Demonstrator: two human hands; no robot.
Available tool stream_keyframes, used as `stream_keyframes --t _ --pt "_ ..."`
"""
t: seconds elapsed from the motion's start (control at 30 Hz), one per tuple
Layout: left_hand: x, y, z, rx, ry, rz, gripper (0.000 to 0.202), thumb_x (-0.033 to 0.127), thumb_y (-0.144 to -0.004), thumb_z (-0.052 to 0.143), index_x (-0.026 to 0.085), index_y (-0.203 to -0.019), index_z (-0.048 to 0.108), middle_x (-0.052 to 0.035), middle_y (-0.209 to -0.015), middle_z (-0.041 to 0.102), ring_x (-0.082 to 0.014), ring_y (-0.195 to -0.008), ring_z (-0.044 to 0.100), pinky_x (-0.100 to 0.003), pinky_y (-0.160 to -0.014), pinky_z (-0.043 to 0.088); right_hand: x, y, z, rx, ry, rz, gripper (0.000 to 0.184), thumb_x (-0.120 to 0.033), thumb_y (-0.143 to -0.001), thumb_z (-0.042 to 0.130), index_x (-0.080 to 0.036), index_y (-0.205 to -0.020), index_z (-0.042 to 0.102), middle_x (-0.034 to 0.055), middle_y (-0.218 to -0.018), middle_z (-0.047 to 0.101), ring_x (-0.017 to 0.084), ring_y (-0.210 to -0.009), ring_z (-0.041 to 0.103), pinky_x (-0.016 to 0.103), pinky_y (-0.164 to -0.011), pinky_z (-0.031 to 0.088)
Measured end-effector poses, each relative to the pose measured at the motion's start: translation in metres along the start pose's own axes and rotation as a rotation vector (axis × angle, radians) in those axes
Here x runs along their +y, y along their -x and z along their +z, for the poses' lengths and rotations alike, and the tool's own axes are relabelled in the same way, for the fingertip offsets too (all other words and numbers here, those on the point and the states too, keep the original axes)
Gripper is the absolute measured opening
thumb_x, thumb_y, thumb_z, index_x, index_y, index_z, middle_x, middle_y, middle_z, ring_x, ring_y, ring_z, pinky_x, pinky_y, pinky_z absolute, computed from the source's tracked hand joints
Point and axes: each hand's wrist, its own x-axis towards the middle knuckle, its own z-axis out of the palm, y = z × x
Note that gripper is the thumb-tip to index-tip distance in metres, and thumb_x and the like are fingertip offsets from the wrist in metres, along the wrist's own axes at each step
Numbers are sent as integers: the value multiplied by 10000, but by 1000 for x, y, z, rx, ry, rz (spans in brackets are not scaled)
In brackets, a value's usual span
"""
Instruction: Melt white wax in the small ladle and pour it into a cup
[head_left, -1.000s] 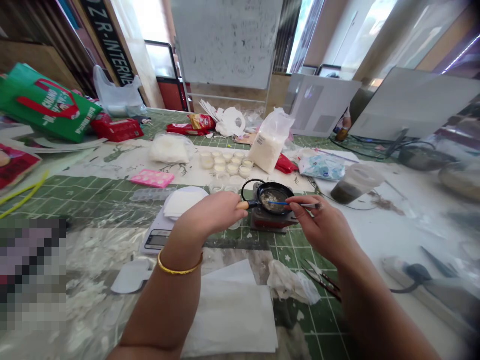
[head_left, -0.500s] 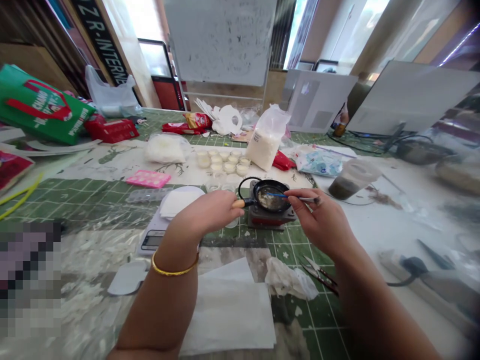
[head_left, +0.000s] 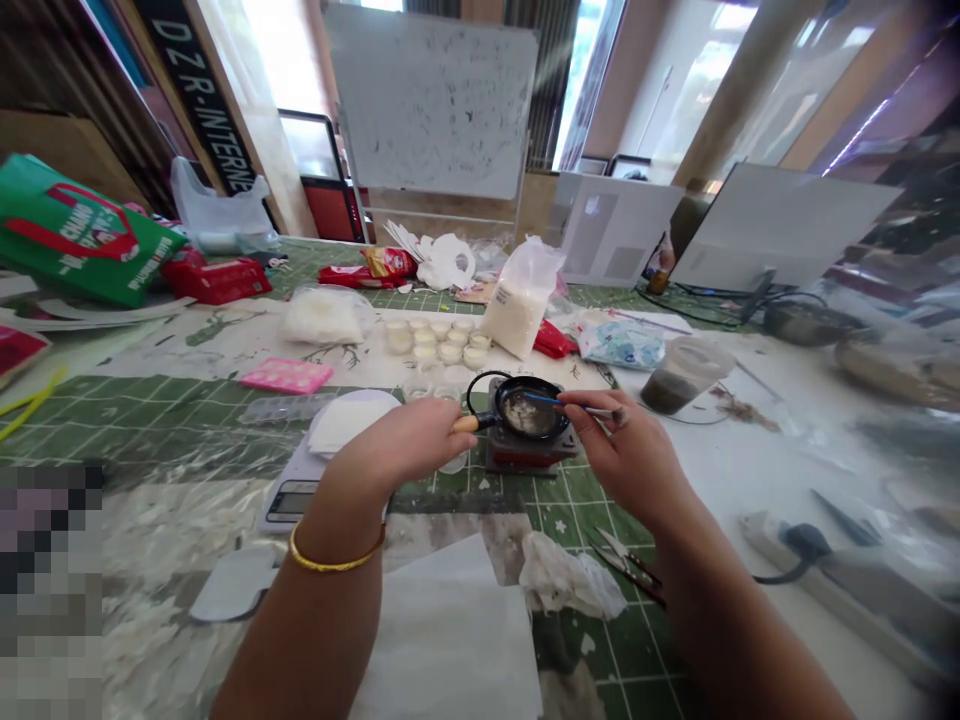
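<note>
My left hand [head_left: 401,437] is wrapped round the wooden handle of a small black frying pan [head_left: 562,425]. The pan rests on a small dark-red and grey heater [head_left: 523,457]. Something whitish and clear lies on the pan's bottom, too small to name. In my right hand [head_left: 626,450] is a thin stick with a blue tip [head_left: 545,400], pinched between thumb and fingers. Its blue end reaches over the pan's inside; whether it touches the bottom I cannot tell. Behind the pan stand several little cups of pale, creamy filling [head_left: 450,353].
A kitchen scale [head_left: 289,498] lies beside my left wrist. White paper sheets [head_left: 450,640], a crumpled tissue [head_left: 566,575] and scissors [head_left: 630,565] lie nearer. Behind are a bag of white granules [head_left: 514,310] and a pink mould [head_left: 287,375]. A jug with dark contents [head_left: 686,375] stands right.
The whole view has shifted, so things sit slightly lower and further left. Both hands keep their holds on the pan handle and the stick.
</note>
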Motion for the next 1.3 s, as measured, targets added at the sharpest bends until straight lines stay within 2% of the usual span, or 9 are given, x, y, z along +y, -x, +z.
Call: stream_keyframes --t 0.13,0.27,0.37,0.73,0.83,0.93,1.1,1.2,1.3 --pt "2 1 -1 5 3 27 320 441 -802 375 190 -668 521 -33 -694 591 -156 -610 501 -264 -525 294 -1 0 -1 -68 1 -12 256 -302 -858 445 -206 -961 659 62 -902 656 190 -860 590 306 -771 444" --pt "4 4 -2 21 -3 12 329 439 -812 352 190 -684 524 -37 -723 598 -159 -621 509 -265 -526 298 -4 0 0 -28 -21 -5 267 -303 -862 440 -204 -995 650 67 -943 653 191 -888 587 313 -789 446" --pt "5 5 -3 15 -11 -2 329 443 -812 351 190 -700 528 -43 -748 604 -168 -645 522 -267 -533 308 -5 -1 1 -88 -3 -34 264 -282 -859 441 -192 -974 661 73 -907 660 196 -889 587 317 -791 448" --pt "5 5 -3 22 -18 6 353 456 -817 346 184 -712 545 -56 -765 615 -173 -652 535 -274 -544 316 -1 0 -2 -50 -27 -12 270 -314 -866 430 -219 -994 647 60 -944 653 190 -916 577 320 -808 439" --pt "9 9 -6 13 -14 -3 367 465 -813 355 184 -700 561 -54 -736 618 -169 -628 530 -272 -530 303 2 -2 -2 -112 0 -21 271 -303 -861 436 -212 -997 652 68 -934 657 203 -921 575 339 -812 437" --pt "12 12 -9 20 -13 -29 389 477 -812 355 175 -704 575 -68 -734 623 -175 -628 533 -275 -525 299 3 -3 -3 -98 73 -2 270 -281 -853 443 -179 -965 667 89 -895 668 228 -910 577 383 -832 422" --pt "11 15 -9 45 -12 -42 412 484 -833 326 169 -730 571 -81 -754 620 -191 -650 540 -282 -541 321 0 0 -8 -159 61 -62 273 -290 -857 443 -217 -993 668 82 -939 656 214 -915 574 367 -830 426" --pt "8 16 -8 132 -12 -12 359 440 -840 356 163 -799 579 -88 -849 611 -199 -758 548 -291 -642 374 -2 2 -10 -152 122 -53 277 -277 -853 447 -190 -988 673 100 -907 662 231 -920 568 398 -851 405" --pt "9 18 -11 374 -2 65 246 313 -851 375 155 -867 562 -92 -958 575 -190 -899 517 -294 -792 377 -3 3 -11 -198 100 -112 274 -286 -856 449 -220 -1011 665 87 -951 656 217 -943 557 388 -874 391"
